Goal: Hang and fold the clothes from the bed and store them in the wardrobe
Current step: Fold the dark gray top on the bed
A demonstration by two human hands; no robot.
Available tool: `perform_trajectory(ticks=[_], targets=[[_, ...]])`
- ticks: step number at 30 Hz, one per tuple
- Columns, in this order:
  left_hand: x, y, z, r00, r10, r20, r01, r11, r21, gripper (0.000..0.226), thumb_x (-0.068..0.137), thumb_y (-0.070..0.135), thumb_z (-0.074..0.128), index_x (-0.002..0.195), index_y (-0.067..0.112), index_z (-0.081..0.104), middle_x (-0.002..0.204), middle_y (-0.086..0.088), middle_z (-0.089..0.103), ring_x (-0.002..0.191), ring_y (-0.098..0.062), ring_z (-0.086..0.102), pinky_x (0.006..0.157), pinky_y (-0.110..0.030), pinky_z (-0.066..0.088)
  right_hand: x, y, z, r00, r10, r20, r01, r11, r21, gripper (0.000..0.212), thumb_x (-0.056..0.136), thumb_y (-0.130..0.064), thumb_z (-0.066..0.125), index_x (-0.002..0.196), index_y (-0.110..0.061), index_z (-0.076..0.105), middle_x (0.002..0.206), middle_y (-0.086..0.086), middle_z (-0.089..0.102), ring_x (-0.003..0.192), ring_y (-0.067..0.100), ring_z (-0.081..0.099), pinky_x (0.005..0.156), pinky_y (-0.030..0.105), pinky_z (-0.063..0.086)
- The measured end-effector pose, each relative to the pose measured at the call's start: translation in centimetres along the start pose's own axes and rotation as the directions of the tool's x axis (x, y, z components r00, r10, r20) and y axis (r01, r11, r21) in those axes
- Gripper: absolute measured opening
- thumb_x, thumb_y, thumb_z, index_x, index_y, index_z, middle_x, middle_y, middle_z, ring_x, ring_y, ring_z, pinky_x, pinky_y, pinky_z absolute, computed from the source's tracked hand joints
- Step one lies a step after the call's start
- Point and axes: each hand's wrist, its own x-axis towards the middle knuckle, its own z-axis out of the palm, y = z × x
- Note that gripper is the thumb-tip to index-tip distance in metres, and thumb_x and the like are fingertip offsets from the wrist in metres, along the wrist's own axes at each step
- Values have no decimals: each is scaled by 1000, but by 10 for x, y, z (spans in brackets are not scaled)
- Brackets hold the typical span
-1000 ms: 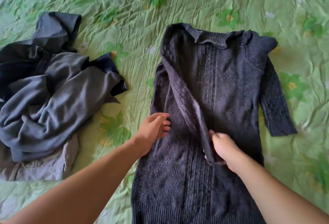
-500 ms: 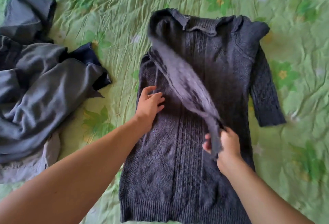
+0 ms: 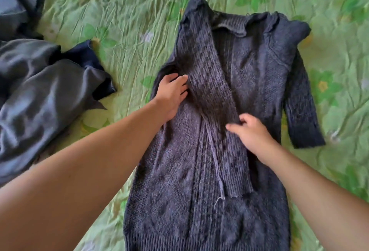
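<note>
Sweater [image 3: 259,75] lies flat, left hand [image 3: 171,95] on its edge; bedspread [image 3: 129,21] around.

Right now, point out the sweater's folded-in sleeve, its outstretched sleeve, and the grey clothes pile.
folded-in sleeve [image 3: 238,180]: head view, on its ribbed cuff.
outstretched sleeve [image 3: 299,107]: head view, midway along its length.
grey clothes pile [image 3: 40,101]: head view, on the top grey garment.

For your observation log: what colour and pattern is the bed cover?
The bed cover is light green with a flower print; the head view shows it.
</note>
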Motion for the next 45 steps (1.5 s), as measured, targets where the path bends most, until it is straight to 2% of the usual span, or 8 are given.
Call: perform_trajectory(ticks=[6, 11, 13, 17, 21, 31, 36, 45], targets=[[15, 31, 9, 1000, -22, -22, 20, 997, -76, 11, 98, 15, 61, 98, 18, 51, 77, -1, 59, 58, -14, 58, 65, -32, 52, 51, -61, 13, 975, -4, 222, -79, 927, 365, 80, 82, -18, 80, 151, -15, 41, 146, 9, 54, 131, 30, 54, 113, 52, 40], [17, 64, -16, 999, -41, 30, 46, 983, -180, 17, 101, 28, 51, 100, 13, 60, 80, -7, 66, 76, -23, 64, 69, -31, 54, 24, -73, 30, 835, -42, 548, -335, 751, 568, 24, 96, -20, 62, 115, -10, 71, 109, 17, 73, 89, 29, 75, 71, 47, 61], [4, 55, -28, 983, -98, 155, 112, 990, -86, 30, 99, 34, 56, 115, 9, 63, 101, -12, 72, 96, -29, 68, 86, -40, 56, 3, -64, 42, 788, -59, 613, -382, 733, 563, 33, 94, -32, 63, 116, -9, 74, 115, 13, 74, 103, 29, 73, 83, 46, 59], [-33, -5, -55, 929, -261, 263, 218, 959, 183, 37, 95, 22, 66, 129, 17, 54, 131, -10, 65, 122, -35, 61, 93, -59, 53, -32, -25, 62, 953, -247, 176, 184, 931, 314, 37, 84, -27, 78, 117, -14, 68, 106, -3, 76, 107, 18, 69, 99, 35, 51], [-72, -55, -75, 890, -319, 325, 249, 938, 240, 33, 90, 1, 67, 118, 17, 62, 118, -3, 73, 109, -20, 68, 89, -38, 57, -54, 4, 61, 832, -555, 16, 529, 783, -326, 36, 79, -45, 68, 103, -25, 52, 91, -4, 63, 87, 26, 62, 72, 35, 49], [-120, -65, -74, 990, 42, 132, -66, 980, 187, 20, 97, 13, 61, 109, 29, 66, 110, -19, 70, 93, -32, 68, 88, -63, 52, -92, 8, 77, 954, -120, 276, 12, 931, 366, 8, 90, -25, 71, 97, -22, 70, 87, -8, 77, 80, 12, 73, 68, 32, 58], [-140, -109, -110, 998, -44, 50, -3, 722, 692, 60, 91, 11, 70, 143, 24, 43, 110, -14, 64, 77, -17, 65, 64, -36, 55, -123, 43, 118, 934, 50, 354, -103, 986, 132, 15, 91, -23, 70, 99, -19, 58, 86, 6, 72, 71, 21, 68, 61, 34, 55], [-152, -128, -125, 996, -34, 84, -30, 752, 659, 97, 85, 7, 76, 147, 56, 20, 130, -10, 56, 112, -31, 64, 61, -44, 61, -143, 64, 131, 939, 13, 345, -169, 888, 427, 48, 83, -4, 76, 116, -21, 44, 100, 18, 65, 79, 29, 74, 61, 40, 62]])
